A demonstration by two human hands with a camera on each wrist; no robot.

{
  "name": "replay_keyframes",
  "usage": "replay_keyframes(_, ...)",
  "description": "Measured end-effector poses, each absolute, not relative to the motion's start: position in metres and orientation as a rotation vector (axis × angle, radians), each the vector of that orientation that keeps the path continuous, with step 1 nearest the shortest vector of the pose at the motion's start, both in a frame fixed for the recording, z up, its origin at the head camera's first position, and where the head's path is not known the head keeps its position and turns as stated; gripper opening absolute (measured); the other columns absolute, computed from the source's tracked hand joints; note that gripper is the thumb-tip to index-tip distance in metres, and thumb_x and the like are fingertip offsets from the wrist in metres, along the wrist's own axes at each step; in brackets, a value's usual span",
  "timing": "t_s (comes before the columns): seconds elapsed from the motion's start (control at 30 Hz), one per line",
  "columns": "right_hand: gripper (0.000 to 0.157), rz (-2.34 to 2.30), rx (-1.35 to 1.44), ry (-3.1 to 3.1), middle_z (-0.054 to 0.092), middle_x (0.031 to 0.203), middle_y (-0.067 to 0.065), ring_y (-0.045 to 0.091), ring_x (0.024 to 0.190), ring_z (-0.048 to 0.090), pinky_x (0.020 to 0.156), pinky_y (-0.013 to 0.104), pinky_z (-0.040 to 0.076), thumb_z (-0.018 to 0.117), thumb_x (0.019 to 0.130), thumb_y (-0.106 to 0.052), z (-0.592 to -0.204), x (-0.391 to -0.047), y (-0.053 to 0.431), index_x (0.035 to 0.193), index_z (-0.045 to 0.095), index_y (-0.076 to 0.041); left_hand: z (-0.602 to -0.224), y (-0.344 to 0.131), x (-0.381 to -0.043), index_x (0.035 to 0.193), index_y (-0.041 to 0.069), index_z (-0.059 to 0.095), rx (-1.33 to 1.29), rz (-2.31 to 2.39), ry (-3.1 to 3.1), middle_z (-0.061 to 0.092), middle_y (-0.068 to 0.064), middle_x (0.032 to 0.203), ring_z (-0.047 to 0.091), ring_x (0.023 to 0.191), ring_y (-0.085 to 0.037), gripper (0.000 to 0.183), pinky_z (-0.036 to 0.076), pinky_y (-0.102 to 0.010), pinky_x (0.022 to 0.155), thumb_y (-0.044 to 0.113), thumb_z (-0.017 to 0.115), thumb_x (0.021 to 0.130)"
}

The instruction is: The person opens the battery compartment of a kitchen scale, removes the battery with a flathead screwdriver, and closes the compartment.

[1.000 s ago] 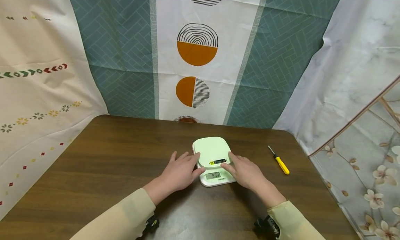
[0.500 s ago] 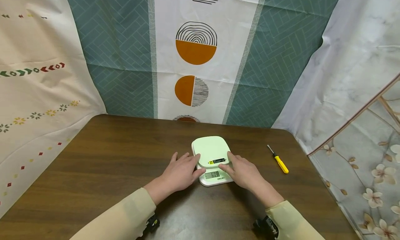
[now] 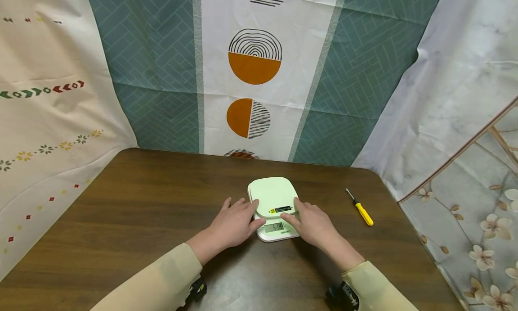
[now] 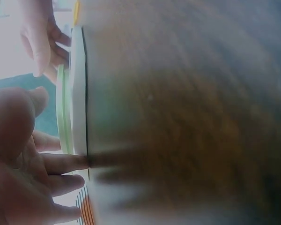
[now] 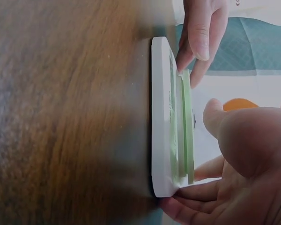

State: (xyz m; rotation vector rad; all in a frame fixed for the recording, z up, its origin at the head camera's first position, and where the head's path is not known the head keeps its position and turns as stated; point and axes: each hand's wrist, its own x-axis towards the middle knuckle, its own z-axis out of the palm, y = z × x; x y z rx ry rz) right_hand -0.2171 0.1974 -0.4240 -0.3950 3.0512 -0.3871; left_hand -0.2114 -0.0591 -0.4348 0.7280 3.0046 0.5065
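Note:
A kitchen scale with a pale green square top plate lies on the brown table. Its lit display faces the near side and shows digits. On the left side of the scale, my left hand touches the edge with fairly straight fingers, its thumb by the display. My right hand lies along the right edge, thumb over the plate's near corner. Seen low in the right wrist view, the right fingertips reach down beside the white base. The left wrist view has the left fingertips at the base's side.
A screwdriver with a yellow and black handle lies to the right of the scale. Patterned cloths hang behind the table and along both sides. Black wrist devices sit at both sleeves.
The display digits have changed and now read lower. My right hand has shifted slightly left along with the scale's right edge; the left hand stays in nearly the same place.

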Motion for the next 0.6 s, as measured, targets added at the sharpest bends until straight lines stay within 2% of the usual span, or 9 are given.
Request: replay_keyframes(0.6, 0.078, -0.542, -0.392, 2.981, 0.061, 0.153, 0.028, 0.049, 0.141, 0.058, 0.117, 0.064, 0.046, 0.064, 0.110, -0.054, -0.4170, -0.2106, 0.1887, 0.158, 0.054, 0.007, -0.4325, -0.0679, -0.2152, 0.159, 0.001, 0.056, 0.729, 0.555, 3.015, 0.063, -0.020, 0.155, 0.052, 0.149, -0.047, 0.063, 0.031, -0.068, 0.126, 0.044, 0.064, 0.113)
